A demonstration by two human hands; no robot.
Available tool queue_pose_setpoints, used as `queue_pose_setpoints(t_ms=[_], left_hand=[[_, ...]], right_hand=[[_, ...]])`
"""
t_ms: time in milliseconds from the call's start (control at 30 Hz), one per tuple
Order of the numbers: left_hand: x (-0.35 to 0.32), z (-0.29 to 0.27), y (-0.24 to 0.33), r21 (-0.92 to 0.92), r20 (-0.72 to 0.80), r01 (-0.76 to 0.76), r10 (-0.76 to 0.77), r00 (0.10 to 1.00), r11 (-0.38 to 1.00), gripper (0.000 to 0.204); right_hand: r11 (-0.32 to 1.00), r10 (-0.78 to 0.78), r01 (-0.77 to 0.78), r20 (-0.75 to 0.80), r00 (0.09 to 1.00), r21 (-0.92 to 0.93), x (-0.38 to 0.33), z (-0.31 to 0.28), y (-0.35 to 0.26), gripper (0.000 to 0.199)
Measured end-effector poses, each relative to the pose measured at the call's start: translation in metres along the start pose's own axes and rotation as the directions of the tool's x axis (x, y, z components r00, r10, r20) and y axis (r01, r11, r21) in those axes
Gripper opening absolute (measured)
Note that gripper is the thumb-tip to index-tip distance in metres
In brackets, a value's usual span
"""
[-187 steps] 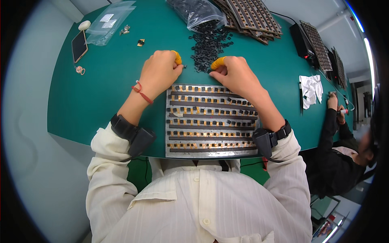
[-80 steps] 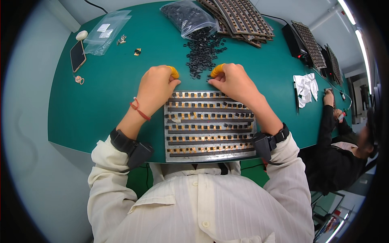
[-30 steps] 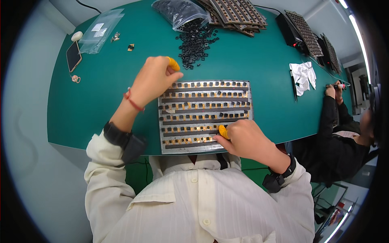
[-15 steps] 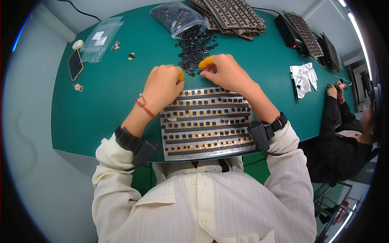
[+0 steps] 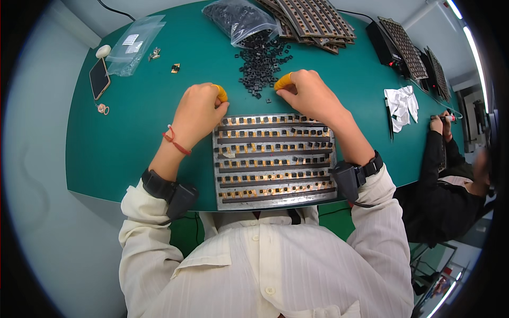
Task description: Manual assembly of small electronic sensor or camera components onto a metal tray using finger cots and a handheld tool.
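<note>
A metal tray [image 5: 275, 203] lies at the table's front edge, with rows of small black square parts on gold-coloured pieces. Over its far left corner, my left hand [image 5: 197, 110] is closed with thumb and fingers together, a yellow finger cot on one finger. My right hand [image 5: 312, 96] hovers beyond the tray's far right side, also pinched, with a yellow cot at its fingertip. Whatever either pinch holds is hidden or too small to name. Between and beyond the hands spreads a heap of loose black square parts [image 5: 260, 68], spilling from a clear plastic bag [image 5: 238, 18].
Stacked filled trays [image 5: 315, 18] lie at the back. To the left are a phone [image 5: 99, 79], a flat clear bag [image 5: 135, 45] and a few small metal pieces [image 5: 154, 54]. Crumpled white paper [image 5: 401, 106] and tweezers [image 5: 391, 122] lie right, near a co-worker in black [image 5: 442, 196].
My hands have moved apart: the left one leftward from the heap, the right one slightly rightward. One loose black part now shows apart from the heap. The whole view has shifted a little.
</note>
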State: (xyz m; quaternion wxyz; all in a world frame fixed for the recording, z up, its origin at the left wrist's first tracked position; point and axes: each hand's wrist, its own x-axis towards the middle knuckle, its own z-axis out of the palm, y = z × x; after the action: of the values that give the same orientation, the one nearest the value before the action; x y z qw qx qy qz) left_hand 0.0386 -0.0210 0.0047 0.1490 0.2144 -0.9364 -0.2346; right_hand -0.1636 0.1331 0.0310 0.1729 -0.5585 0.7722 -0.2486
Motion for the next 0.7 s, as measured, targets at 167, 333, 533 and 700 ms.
queue_pose_setpoints(t_ms=[167,333,533,700], left_hand=[[-0.001,-0.002,0.003,-0.007,-0.005,0.01,-0.01,1.0,1.0,0.016],[-0.021,-0.013,0.031,-0.166,0.026,-0.046,0.051,0.998,0.985,0.016],[-0.065,0.005,0.075,-0.226,0.213,-0.262,0.31,0.927,0.938,0.012],[-0.082,0.013,0.08,-0.136,0.268,-0.28,0.308,0.913,0.95,0.011]], right_hand=[[0.997,0.02,-0.023,0.041,0.999,0.068,-0.002,0.008,-0.009,0.023],[1.0,-0.007,0.006,0.049,0.999,0.028,0.001,0.012,-0.009,0.017],[0.982,-0.183,0.183,-0.003,0.983,-0.043,0.001,0.018,0.0,0.013],[0.976,-0.214,0.214,-0.029,0.976,-0.032,-0.029,0.005,-0.013,0.014]])
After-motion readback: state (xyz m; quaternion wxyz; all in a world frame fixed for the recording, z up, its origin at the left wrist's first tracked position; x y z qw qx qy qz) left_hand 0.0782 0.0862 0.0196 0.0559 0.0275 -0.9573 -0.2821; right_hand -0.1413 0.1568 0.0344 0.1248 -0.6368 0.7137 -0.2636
